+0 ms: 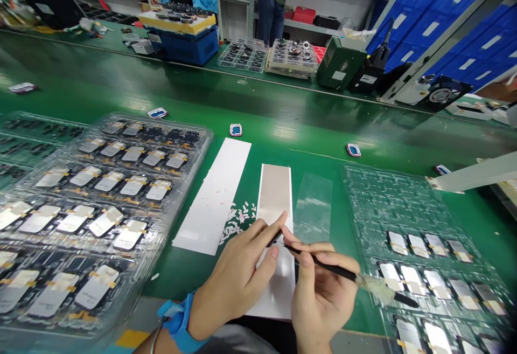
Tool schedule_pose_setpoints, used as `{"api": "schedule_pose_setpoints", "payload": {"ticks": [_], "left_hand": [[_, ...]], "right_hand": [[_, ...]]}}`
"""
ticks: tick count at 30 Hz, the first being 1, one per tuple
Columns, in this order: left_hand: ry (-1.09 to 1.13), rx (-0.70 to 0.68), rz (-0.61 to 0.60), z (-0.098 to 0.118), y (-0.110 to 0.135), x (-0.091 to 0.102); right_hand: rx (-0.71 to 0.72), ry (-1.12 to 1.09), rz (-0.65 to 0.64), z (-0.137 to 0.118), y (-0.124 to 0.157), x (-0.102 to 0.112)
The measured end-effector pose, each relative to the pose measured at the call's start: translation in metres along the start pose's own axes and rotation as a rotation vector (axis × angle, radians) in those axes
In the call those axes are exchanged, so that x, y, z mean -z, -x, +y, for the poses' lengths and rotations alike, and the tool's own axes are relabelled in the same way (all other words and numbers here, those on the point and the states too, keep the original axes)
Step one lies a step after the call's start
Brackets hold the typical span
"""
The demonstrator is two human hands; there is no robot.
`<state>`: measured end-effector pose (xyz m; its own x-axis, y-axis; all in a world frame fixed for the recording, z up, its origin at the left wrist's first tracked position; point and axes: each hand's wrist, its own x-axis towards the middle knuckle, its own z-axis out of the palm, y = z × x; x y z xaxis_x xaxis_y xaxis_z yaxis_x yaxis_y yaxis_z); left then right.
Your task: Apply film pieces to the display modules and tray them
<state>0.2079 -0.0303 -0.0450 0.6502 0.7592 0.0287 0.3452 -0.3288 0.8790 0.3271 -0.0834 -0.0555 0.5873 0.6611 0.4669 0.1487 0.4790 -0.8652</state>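
Observation:
My right hand (325, 295) grips black tweezers (343, 271), their rear part wrapped in ragged clear tape. The tweezer tips point left, close to the fingers of my left hand (238, 268). My left hand is curled, with a small dark piece (275, 237) between thumb and index finger; it is mostly hidden, so its kind is unclear. Both hands are above a white-edged strip sheet (276, 187) with a beige upper part. Left of it lies a white strip (214, 198), with small white and pink scraps (234, 222) beside it. A clear film (314, 208) lies to the right.
At left, a clear plastic tray (189, 176) holds rows of small silver-backed modules. Another tray (363, 198) at right is partly filled. Small blue-faced parts (236, 130) sit along the green bench. Farther back are a blue box (186, 46), stacked trays (293, 60) and two people.

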Motion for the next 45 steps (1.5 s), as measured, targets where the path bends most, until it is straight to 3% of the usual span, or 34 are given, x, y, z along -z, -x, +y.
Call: {"api": "schedule_pose_setpoints", "payload": {"ticks": [13, 29, 45], "left_hand": [[0.021, 0.005, -0.004, 0.0001, -0.0003, 0.0013], [0.046, 0.02, -0.01, 0.0016, -0.0006, 0.0012], [0.02, -0.013, 0.032, -0.0006, -0.0013, -0.0005]], "right_hand": [[-0.007, 0.009, 0.001, -0.0003, 0.0004, 0.0018], [0.114, 0.029, -0.031, 0.0012, 0.0008, -0.0004], [0.092, 0.025, -0.025, -0.0002, 0.0008, -0.0008]]}}
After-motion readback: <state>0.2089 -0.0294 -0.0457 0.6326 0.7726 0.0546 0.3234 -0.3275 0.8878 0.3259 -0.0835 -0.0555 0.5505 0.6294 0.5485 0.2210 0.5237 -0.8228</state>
